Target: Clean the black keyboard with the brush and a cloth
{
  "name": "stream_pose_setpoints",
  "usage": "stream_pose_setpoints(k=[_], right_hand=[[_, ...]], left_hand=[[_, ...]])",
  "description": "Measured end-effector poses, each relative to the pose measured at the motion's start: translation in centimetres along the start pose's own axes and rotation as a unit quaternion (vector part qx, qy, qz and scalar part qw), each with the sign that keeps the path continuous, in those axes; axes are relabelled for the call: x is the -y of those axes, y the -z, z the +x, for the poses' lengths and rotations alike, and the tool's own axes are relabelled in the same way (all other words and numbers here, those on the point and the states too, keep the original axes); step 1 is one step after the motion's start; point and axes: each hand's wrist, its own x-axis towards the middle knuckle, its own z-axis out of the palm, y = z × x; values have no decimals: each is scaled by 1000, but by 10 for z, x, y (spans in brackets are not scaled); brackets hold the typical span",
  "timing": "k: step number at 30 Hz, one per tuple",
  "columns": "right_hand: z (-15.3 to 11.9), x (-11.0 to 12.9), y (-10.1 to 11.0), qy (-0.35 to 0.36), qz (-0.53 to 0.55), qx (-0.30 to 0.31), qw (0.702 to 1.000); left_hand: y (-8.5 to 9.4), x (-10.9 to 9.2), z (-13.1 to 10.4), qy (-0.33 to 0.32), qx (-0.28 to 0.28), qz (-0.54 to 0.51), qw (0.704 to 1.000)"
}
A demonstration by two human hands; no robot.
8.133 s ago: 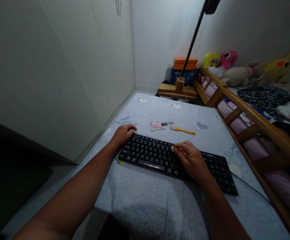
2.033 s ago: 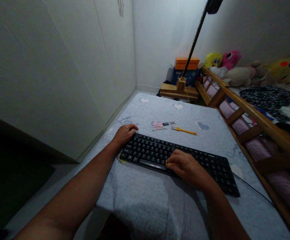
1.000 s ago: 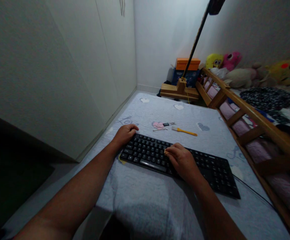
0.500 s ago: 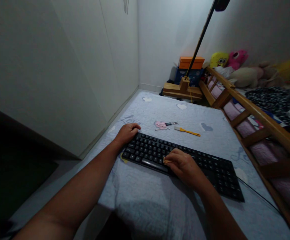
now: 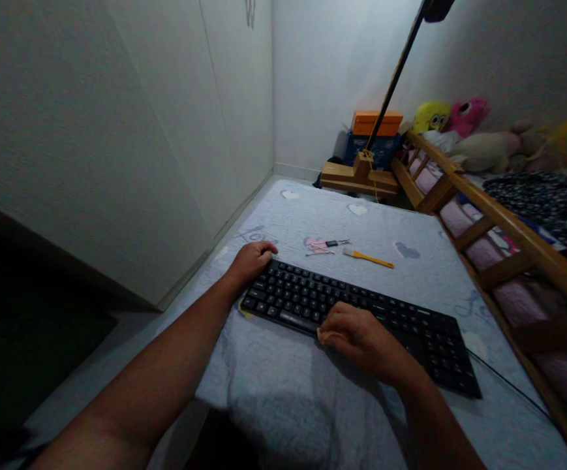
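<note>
A black keyboard point(image 5: 288, 301) lies at a slant on a pale blue heart-patterned cover. At its far left corner, my left hand point(image 5: 251, 262) is closed on the end of the frame. My right hand point(image 5: 359, 336) is bent over the front edge by the space bar, its fingers pressed on a small tan piece, perhaps a cloth point(image 5: 326, 337), mostly hidden under them. Beyond the keyboard lie a brush with a yellow handle point(image 5: 374, 260), tweezers point(image 5: 338, 243) with a dark grip, and several cotton swabs point(image 5: 318, 248) on a pink patch.
The keyboard's cable point(image 5: 508, 386) trails off to the right. A wooden bed rail point(image 5: 518, 222) runs along the right side, with plush toys beyond it. On the left rises a pale wardrobe point(image 5: 175, 130). A wooden stand point(image 5: 356, 175) with a dark pole is at the back.
My right hand has slid toward me with the tan piece, from the keys to the keyboard's front edge. My left hand stays at the corner.
</note>
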Motion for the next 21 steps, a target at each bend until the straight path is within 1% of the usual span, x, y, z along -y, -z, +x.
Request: stream_pose_setpoints(k=[2, 6, 8, 11, 13, 17, 21], right_hand=[[1, -3, -2, 6, 5, -42, 999], [8, -14, -12, -1, -32, -159, 987], [12, -19, -18, -4, -61, -185, 981], [16, -22, -25, -14, -99, -188, 977], [16, -21, -27, -19, -109, -172, 979], [13, -16, -25, -14, -94, -120, 988], [10, -12, -24, 0, -63, -84, 994]], left_hand=[[0, 0, 0, 0, -1, 1, 1000], [0, -1, 0, 1, 3, 3, 1000], [0, -1, 0, 1, 5, 2, 1000], [0, 0, 0, -2, 1, 3, 1000], [0, 0, 0, -2, 0, 3, 1000], [0, 0, 0, -3, 2, 4, 1000], [-1, 1, 0, -7, -2, 2, 1000]])
